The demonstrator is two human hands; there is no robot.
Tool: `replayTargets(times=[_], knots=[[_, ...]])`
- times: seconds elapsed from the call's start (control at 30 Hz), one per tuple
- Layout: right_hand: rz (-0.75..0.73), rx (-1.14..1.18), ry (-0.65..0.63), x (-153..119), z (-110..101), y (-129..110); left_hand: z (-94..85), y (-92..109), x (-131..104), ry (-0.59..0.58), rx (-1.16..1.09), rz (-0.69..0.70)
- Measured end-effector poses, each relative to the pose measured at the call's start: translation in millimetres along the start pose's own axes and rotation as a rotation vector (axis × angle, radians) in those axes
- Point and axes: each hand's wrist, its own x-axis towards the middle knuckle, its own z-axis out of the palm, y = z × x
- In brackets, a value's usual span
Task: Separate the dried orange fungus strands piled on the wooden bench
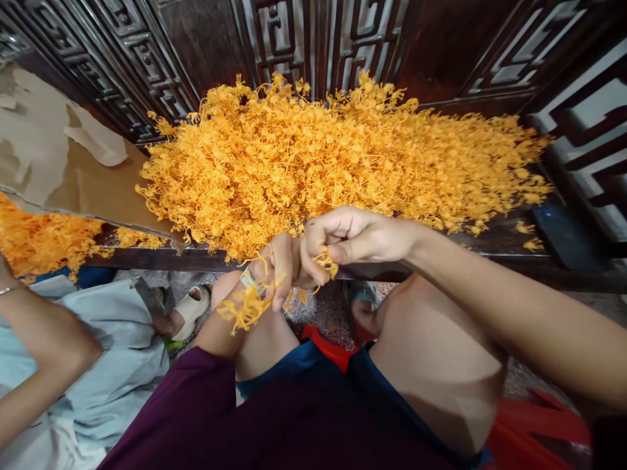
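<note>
Both hands meet above my lap, just in front of a large heap of small orange pieces [294,156] with thin stems and claw-like ends. My left hand [283,267] is closed around a few of them, and a loose orange cluster [245,307] sticks out past its wrist side. Against it, my right hand [347,238] is closed too, pinching an orange piece [326,262] between thumb and fingers. The fingers overlap, so part of what they hold is hidden.
The heap lies on a dark wooden bench [490,261] with a carved back. A torn cardboard sheet [93,176] stands at left, with a second orange pile [44,238] beyond. Another person's arm [49,346] is at far left. A dark flat object [563,235] lies right.
</note>
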Motion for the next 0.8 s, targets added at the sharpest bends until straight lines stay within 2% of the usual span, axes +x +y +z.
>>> replayTargets(times=[0.03,0.07,0.1,0.17,0.23,0.3,0.37,0.43,0.57,0.67,0.8], knots=[[-0.002,0.014,0.050,1.4,0.9,0.1,1.5,-3.2,-0.1,0.010,-0.083,0.041],[0.006,0.010,0.128,2.3,0.1,-1.0,2.5,-2.1,0.1,-0.024,-0.138,0.009],[0.018,-0.005,0.235,2.2,-2.7,-3.6,2.6,3.0,0.6,0.016,-0.203,-0.046],[0.007,-0.040,0.523,-2.7,-15.1,-12.3,0.4,21.4,3.9,0.127,-0.345,-0.063],[-0.070,-0.024,0.827,-14.7,-34.1,-23.8,-5.1,40.6,10.0,0.186,-0.372,-0.028],[-0.133,0.007,1.026,-31.6,-54.4,-34.1,-12.6,51.0,17.0,0.295,-0.373,-0.034],[-0.108,-0.020,1.067,-47.5,-69.3,-40.2,-20.1,50.8,22.9,0.481,-0.334,-0.087],[-0.032,-0.013,1.080,-56.0,-74.2,-41.2,-25.2,44.9,27.0,0.672,-0.274,-0.130],[0.119,-0.088,1.111,-43.4,-56.2,-34.6,-22.8,38.7,31.7,0.943,-0.056,-0.057],[0.214,-0.336,0.997,-23.3,-36.9,-26.3,-12.0,40.8,34.1,1.024,0.136,0.015],[0.288,-0.627,0.811,-6.5,-25.8,-8.2,3.7,38.5,35.2,1.025,0.187,0.058]])
